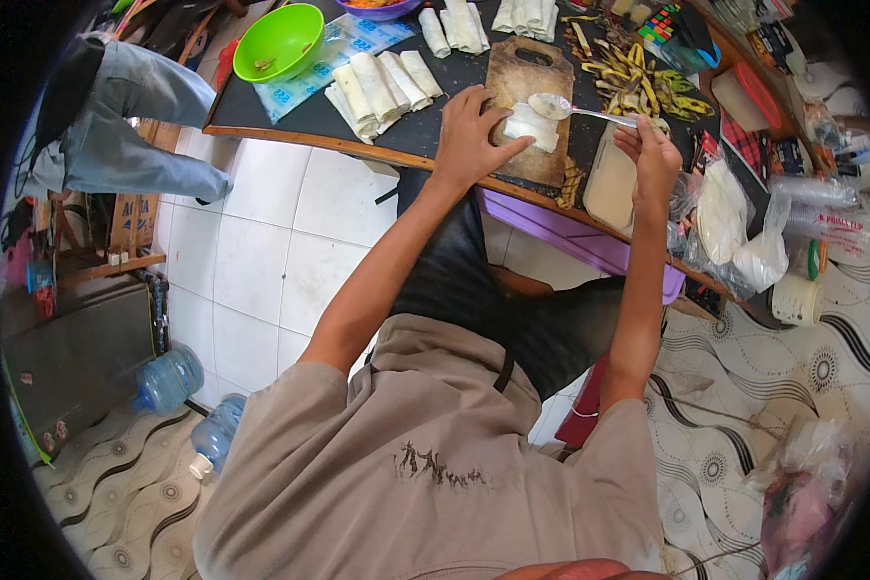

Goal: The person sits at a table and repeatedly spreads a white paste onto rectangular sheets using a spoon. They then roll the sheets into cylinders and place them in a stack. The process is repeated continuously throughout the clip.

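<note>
On the wooden cutting board (504,71) lies a small folded white wrapper (544,130). My left hand (471,134) reaches over the board's left side, fingers apart, with the thumb at the wrapper's lower edge. In my right hand (649,156) is the handle of a metal spoon (551,106). Its bowl is above the upper part of the wrapper; whether it touches cannot be told. Several pale rolled wrappers (384,87) lie left of the board, with further rolls (525,16) beyond it. Banana peels (638,80) are heaped to the right.
A green bowl (279,43) stands at the table's left end, beside a purple bowl (380,7). Near my right hand are a lidded container (609,181) and plastic bags (725,210). A person's jeans-clad legs (138,116) are at the left. Water bottles (170,380) lie on the floor.
</note>
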`<state>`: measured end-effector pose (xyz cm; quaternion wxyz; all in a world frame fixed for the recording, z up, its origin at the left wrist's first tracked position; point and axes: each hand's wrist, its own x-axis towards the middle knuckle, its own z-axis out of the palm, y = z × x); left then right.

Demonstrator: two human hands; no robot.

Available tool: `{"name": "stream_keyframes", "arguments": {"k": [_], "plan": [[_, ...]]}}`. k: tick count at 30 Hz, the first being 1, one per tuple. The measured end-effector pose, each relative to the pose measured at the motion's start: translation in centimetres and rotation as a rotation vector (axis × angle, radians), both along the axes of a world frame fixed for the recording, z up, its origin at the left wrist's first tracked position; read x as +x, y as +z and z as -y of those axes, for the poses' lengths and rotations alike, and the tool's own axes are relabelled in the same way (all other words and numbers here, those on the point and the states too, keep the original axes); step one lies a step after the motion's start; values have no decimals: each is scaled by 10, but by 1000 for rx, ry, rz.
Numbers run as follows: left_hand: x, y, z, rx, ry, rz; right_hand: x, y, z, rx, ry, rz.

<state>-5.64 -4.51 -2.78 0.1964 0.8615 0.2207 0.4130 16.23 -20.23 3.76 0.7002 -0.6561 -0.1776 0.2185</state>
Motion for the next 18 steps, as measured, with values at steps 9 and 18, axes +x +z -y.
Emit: {"name": "stream_keyframes", "arguments": {"k": [9, 18], "plan": [[-2, -1, -1, -42, 16, -6, -9, -4, -20, -76, 44, 120], [-2, -2, -1, -50, 10, -10, -13, -5, -22, -89, 57, 189]]}}
